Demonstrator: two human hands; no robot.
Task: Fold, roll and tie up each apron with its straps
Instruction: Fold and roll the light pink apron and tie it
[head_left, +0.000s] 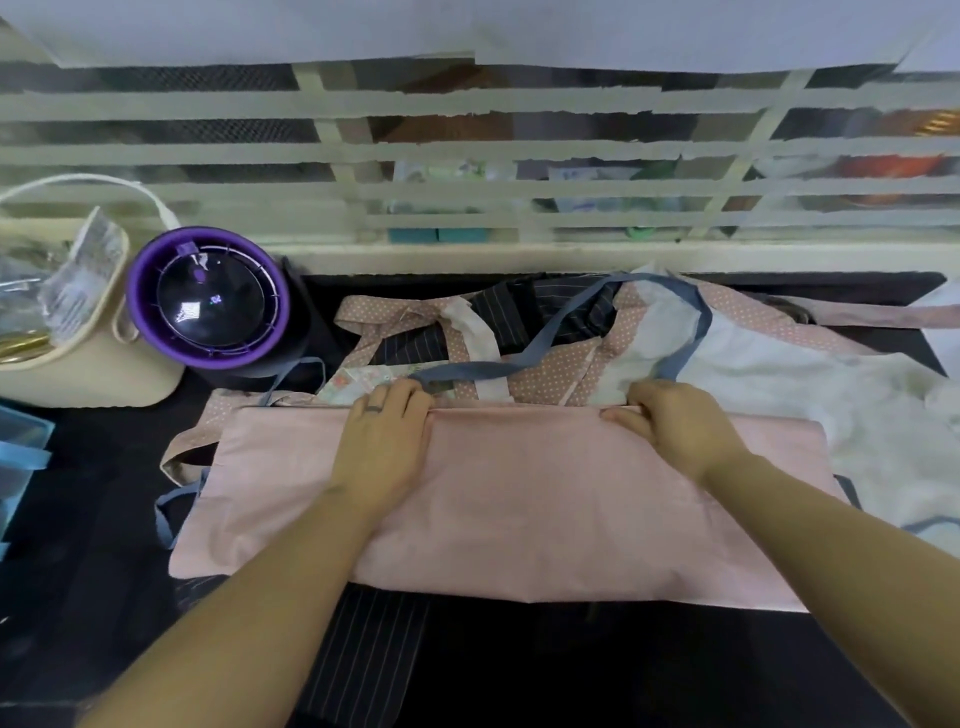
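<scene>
pink apron (519, 499): folded into a wide rectangle, flat on the dark worktop (78, 561), centre of view, long side running left to right.
left hand (387, 434): palm down on the far edge of the pink apron, left of centre; fingers curled over that edge and gripping the fold; ring on one finger.
right hand (670, 423): on the same far edge, right of centre; thumb and curled fingers pinching the fold.
blue strap (571, 332): rises from the far edge by the left hand, loops over the pile behind, comes down at the right hand; further blue lengths trailing off the apron's left side.
apron pile (571, 364): just behind the pink apron; pink polka-dot, dark pinstriped and white cloth overlapping, not folded.
pinstriped cloth (374, 649): showing from under the near edge of the pink apron.
purple-rimmed round appliance (208, 301): far left on the worktop, apart from the pink apron.
cream bag (78, 374): left of the appliance, touching it.
slatted screen (467, 150): along the far side of the worktop.
</scene>
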